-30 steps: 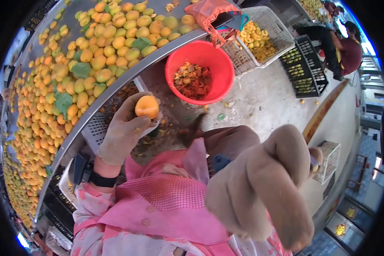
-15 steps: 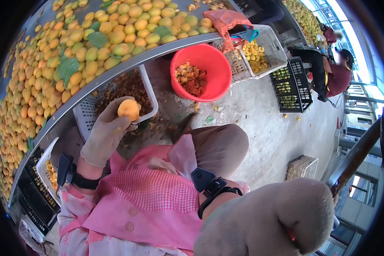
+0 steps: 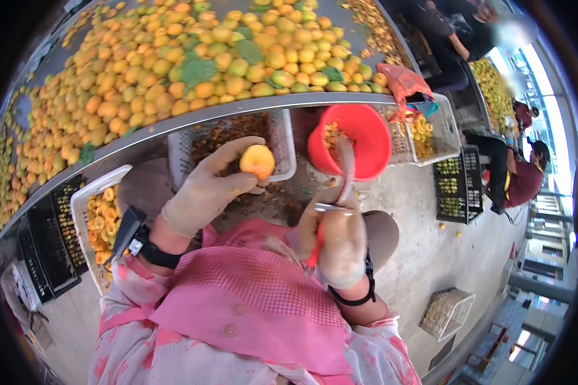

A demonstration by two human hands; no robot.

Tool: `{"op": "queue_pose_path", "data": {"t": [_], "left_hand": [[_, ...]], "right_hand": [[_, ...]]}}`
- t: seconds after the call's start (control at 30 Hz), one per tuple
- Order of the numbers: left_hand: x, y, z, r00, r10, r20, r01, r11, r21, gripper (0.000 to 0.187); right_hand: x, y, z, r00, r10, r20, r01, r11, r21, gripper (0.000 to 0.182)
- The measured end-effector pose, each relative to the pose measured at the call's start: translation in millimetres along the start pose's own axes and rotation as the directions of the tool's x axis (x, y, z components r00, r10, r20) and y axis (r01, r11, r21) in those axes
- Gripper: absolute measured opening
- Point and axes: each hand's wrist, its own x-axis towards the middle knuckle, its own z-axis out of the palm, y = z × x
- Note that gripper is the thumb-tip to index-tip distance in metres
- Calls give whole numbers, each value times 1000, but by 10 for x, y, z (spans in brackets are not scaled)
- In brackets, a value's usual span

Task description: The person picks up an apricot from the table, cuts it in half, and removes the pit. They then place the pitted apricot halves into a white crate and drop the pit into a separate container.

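My gloved left hand [image 3: 219, 186] pinches an apricot [image 3: 257, 161] beside the white crate [image 3: 289, 144] under the table edge, while my gloved right hand [image 3: 340, 244] grips a red-handled metal tool [image 3: 347, 168], blade pointing toward the red bucket [image 3: 374, 144]

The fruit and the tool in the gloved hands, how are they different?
The fruit is round, but the tool is long and thin. The fruit is yellow-orange; the tool shows silvery metal and red. The fruit is in the left hand, the tool in the right hand. Both are held by gloved hands.
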Motion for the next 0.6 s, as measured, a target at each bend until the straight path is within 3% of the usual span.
{"op": "queue_pose_path", "data": {"t": [0.1, 0.13, 0.2, 0.23, 0.3, 0.47, 0.53, 0.6], "left_hand": [[-95, -15, -42, 999, 46, -11, -45, 997, 61, 61], [-113, -31, -43, 997, 80, -4, -79, 993, 83, 61], [-157, -29, 11, 994, 105, -27, -101, 989, 110, 64], [-187, -31, 53, 992, 121, -35, -120, 992, 32, 64], [-224, -37, 79, 989, 141, -47, -143, 989, -44, 64], [-262, -42, 97, 984, 165, -61, -156, 979, 133, 59], [-280, -48, 107, 979, 194, -64, -181, 969, 170, 58], [-313, -42, 158, 974, 218, -62, -201, 958, 207, 58]], "right_hand": [[-34, 331, 50, 996, 53, -66, -69, 959, -274, 37], [-27, 393, 54, 997, 54, -56, -67, 962, -264, 37], [-13, 499, 62, 998, -33, -45, 6, 866, -501, 36], [0, 426, 86, 999, -46, -8, 31, 780, -625, 34], [-10, 488, 112, 1000, -21, -4, 13, 771, -636, 32], [-26, 601, 204, 998, -67, 11, 56, 729, -682, 26], [-40, 602, 224, 992, -125, 0, 78, 618, -782, 26], [-28, 603, 256, 994, -108, 0, 64, 595, -801, 27]]}}
